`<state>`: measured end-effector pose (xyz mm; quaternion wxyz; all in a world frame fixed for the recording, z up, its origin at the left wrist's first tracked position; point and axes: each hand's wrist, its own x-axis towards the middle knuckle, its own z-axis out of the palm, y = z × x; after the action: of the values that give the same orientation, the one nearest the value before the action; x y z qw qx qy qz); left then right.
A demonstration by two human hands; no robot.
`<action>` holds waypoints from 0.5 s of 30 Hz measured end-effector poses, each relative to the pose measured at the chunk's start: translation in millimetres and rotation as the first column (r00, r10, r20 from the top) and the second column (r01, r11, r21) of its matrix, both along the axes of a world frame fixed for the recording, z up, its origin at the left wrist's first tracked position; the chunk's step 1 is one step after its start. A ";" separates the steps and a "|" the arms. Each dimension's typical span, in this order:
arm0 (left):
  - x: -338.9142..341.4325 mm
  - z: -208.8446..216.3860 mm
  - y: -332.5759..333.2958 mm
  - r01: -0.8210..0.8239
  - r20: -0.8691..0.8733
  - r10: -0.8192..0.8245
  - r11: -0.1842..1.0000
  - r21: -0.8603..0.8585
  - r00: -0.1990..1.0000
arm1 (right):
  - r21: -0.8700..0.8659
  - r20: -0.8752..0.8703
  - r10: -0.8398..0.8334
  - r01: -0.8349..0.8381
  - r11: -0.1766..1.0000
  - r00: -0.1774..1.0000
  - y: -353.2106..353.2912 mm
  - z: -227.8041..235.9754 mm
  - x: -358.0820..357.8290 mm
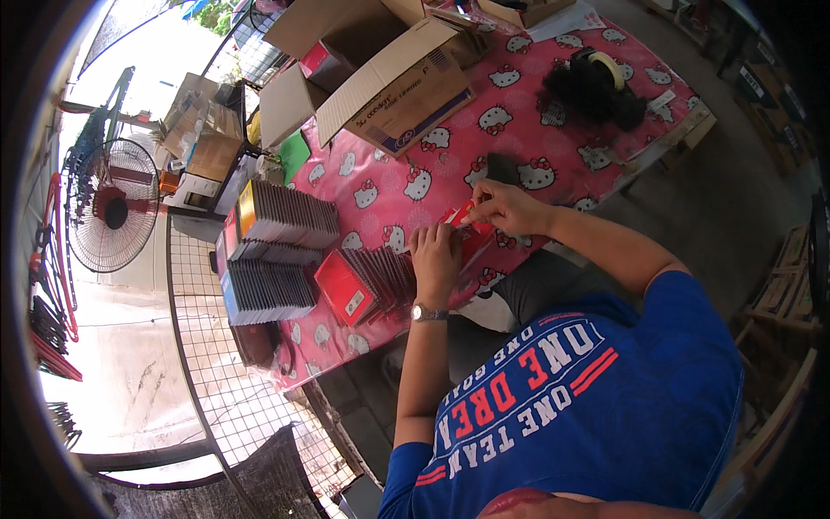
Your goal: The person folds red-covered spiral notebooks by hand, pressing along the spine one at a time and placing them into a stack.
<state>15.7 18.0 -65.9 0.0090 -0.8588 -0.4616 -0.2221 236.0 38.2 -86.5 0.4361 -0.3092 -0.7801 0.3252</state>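
A flat red-covered piece (473, 242), perhaps a booklet, lies between my hands near the table's front edge. My left hand (435, 251) rests on its left side, back of the hand up, with fingertips partly hidden. Over its upper right part is my right hand (510, 208), fingers bent in a pinch at the red edge. What the pinch holds is too small to make out. Left of my left hand, a row of red-covered booklets (348, 290) leans in a packed line. A watch (429, 313) circles my left wrist.
Taller booklet stacks, one yellow-ended (290, 216) and one blue-ended (270, 292), stand at the table's left. An open cardboard box (406, 108) sits behind. At the far right lie a black fluffy bundle (596, 91) and a tape roll (609, 67). A fan (112, 206) stands left.
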 end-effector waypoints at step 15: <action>-2.1 -1.6 -9.8 0.003 -0.005 -0.003 1.000 -0.002 1.000 | 0.719 0.176 -0.337 0.113 0.686 0.925 -25.6 -10.1 -3.6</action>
<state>13.6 8.2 -67.5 0.0089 -0.8600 -0.4606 -0.2195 232.4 12.6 -96.6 0.4357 -0.2614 -0.8556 -0.0990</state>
